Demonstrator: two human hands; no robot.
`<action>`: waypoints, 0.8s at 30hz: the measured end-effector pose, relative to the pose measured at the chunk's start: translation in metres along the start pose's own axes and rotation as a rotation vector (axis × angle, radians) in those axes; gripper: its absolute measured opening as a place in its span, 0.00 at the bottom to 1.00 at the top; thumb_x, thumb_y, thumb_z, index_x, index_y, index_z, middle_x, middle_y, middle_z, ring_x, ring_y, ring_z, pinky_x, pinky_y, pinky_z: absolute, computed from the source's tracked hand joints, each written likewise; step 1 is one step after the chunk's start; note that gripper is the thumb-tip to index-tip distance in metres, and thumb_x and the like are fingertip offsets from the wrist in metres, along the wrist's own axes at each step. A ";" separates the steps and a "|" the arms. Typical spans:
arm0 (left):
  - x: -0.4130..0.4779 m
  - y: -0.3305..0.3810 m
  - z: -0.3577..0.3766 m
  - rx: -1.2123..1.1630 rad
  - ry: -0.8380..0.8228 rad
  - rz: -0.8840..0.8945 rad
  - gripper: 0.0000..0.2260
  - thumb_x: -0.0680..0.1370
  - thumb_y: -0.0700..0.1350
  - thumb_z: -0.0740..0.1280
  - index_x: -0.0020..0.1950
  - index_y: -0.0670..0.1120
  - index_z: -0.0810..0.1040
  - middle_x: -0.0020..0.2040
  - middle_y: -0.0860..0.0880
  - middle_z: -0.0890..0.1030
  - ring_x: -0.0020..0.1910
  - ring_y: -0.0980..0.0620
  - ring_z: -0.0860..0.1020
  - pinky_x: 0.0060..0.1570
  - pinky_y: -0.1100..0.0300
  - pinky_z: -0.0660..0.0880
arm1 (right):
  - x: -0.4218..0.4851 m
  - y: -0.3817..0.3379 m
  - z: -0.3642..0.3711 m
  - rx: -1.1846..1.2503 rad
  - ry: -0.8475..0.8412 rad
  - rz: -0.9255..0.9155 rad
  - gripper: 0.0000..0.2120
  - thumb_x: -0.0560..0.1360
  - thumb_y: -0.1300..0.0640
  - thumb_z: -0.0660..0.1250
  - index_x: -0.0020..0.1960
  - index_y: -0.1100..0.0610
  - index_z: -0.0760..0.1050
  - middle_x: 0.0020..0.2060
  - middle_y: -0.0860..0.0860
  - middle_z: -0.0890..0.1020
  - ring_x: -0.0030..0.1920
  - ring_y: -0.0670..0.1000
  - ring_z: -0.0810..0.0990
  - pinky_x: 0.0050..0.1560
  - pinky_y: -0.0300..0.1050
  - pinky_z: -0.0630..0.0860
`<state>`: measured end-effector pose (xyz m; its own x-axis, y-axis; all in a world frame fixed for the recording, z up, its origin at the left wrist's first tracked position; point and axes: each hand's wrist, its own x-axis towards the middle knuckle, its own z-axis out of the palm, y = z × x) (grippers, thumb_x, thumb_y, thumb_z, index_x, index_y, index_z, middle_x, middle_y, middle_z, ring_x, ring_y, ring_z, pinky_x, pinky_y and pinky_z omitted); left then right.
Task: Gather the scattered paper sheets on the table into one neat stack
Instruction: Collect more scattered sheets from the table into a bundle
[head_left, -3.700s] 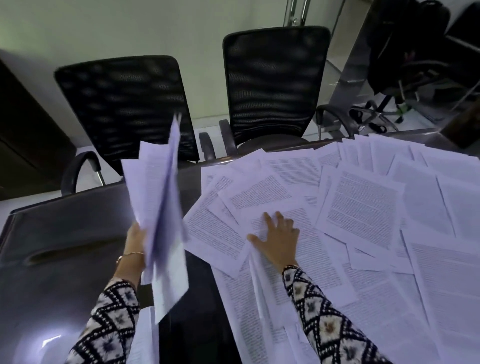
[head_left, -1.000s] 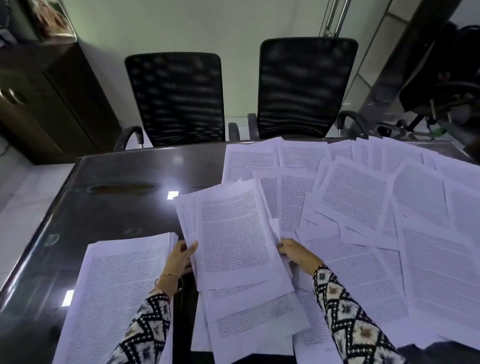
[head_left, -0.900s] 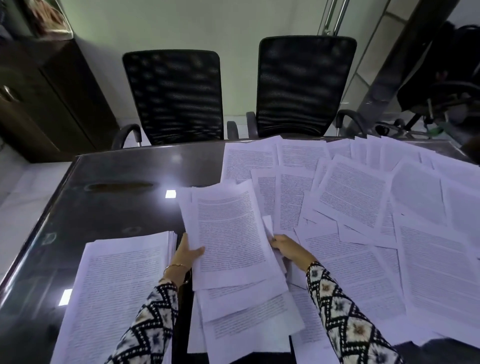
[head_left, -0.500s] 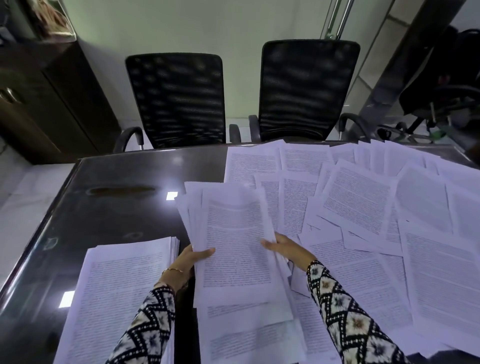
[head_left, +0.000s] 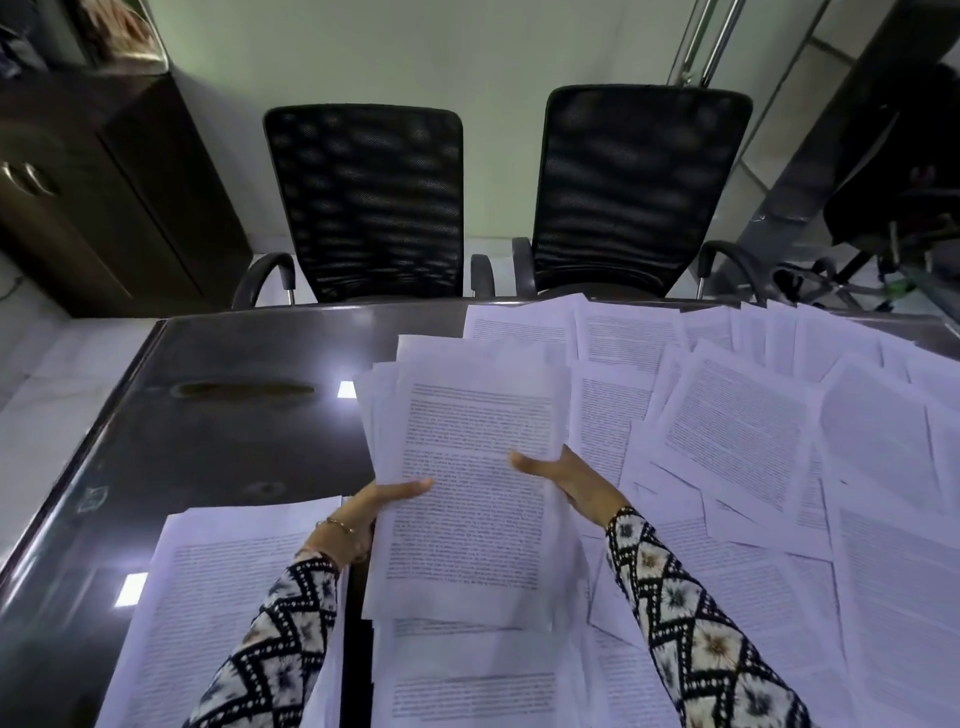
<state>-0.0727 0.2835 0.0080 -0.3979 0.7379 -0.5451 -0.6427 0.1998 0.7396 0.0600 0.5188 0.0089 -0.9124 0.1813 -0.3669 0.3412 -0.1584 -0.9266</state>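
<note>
Raised higher, the uneven printed bundle (head_left: 470, 499) is pinched by left hand (head_left: 382, 503) and right hand (head_left: 574, 482).

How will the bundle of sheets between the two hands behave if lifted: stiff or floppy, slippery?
Probably floppy: the bundle is thin paper, held by left hand and right hand only at its sides. Likely slippery: its sheets fan out unevenly at the top.
</note>
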 end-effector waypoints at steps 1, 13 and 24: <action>0.002 0.003 0.006 0.035 -0.010 0.014 0.35 0.53 0.50 0.82 0.58 0.41 0.79 0.53 0.40 0.83 0.48 0.43 0.83 0.45 0.52 0.80 | 0.003 -0.006 0.003 -0.053 -0.010 0.001 0.27 0.74 0.53 0.72 0.71 0.51 0.69 0.64 0.45 0.79 0.65 0.42 0.76 0.67 0.38 0.71; 0.017 -0.008 0.017 -0.134 0.758 0.251 0.20 0.77 0.37 0.66 0.68 0.37 0.68 0.59 0.44 0.74 0.59 0.47 0.72 0.65 0.47 0.68 | -0.047 -0.002 -0.033 0.266 0.118 0.185 0.39 0.63 0.29 0.72 0.66 0.53 0.76 0.54 0.49 0.85 0.50 0.46 0.84 0.47 0.44 0.79; 0.004 -0.078 0.082 -0.427 0.519 0.197 0.26 0.70 0.36 0.70 0.67 0.38 0.69 0.62 0.41 0.75 0.53 0.42 0.77 0.45 0.54 0.74 | -0.091 0.062 -0.022 0.470 0.267 0.253 0.34 0.65 0.49 0.80 0.65 0.63 0.76 0.58 0.61 0.82 0.55 0.60 0.83 0.51 0.52 0.80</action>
<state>0.0292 0.3234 -0.0191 -0.7266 0.3096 -0.6134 -0.6849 -0.2556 0.6823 0.1694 0.5142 -0.0174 -0.7066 0.3096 -0.6363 0.3486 -0.6302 -0.6937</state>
